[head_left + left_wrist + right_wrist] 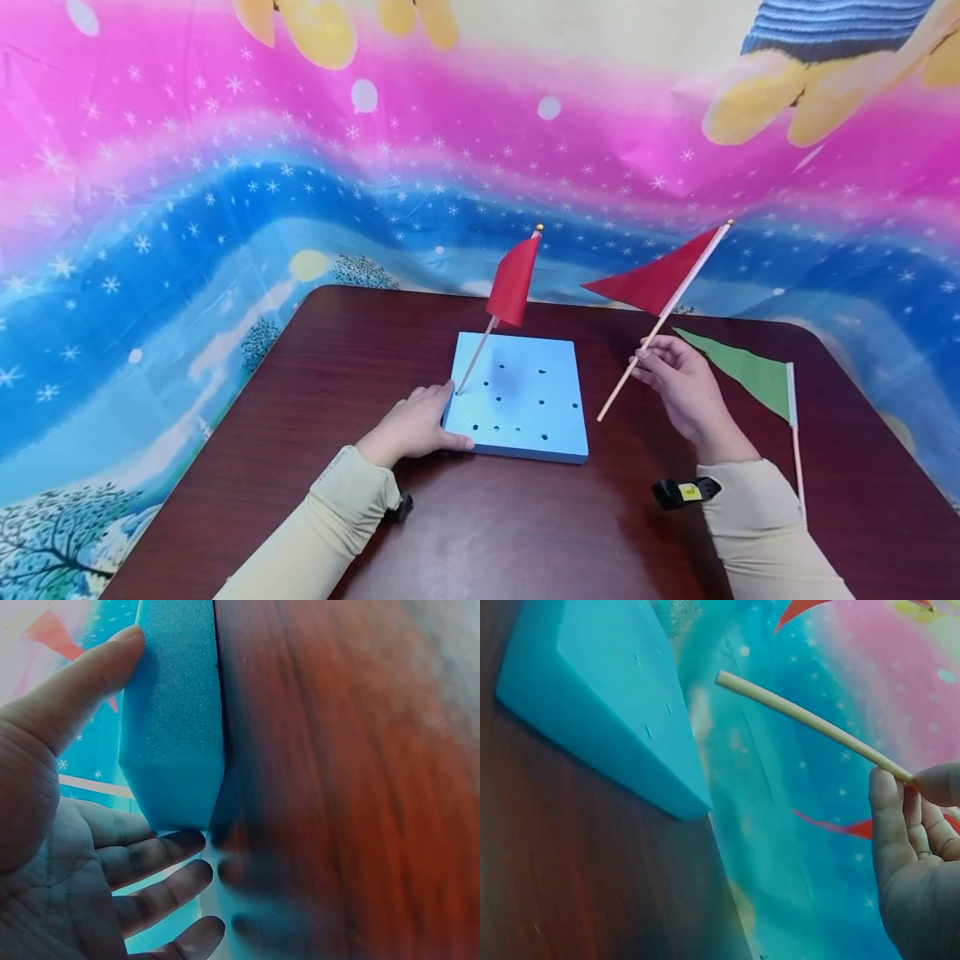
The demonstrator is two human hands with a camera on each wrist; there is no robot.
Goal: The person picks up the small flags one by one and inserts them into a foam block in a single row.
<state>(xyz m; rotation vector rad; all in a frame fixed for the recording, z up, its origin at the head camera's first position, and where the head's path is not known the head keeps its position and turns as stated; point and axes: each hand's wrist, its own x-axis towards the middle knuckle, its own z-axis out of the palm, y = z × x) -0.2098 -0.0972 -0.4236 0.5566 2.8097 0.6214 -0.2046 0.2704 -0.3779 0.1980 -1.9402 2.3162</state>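
Note:
A light blue foam block (521,415) with several small holes lies on the table. My left hand (414,423) holds its near left corner, with the thumb on the front edge and the fingers along the left side. One red flag (513,287) stands tilted in a hole near the block's left edge. To the right of the block, my right hand (686,390) pinches the wooden stick (810,720) of a second red flag (667,271) between thumb and fingers. Its bare lower end is in the air, apart from the block.
A green flag (757,375) lies on the dark wooden table (495,517) to the right of my right hand. Behind the table hangs a colourful printed cloth (465,142). Black straps (686,492) sit at both wrists.

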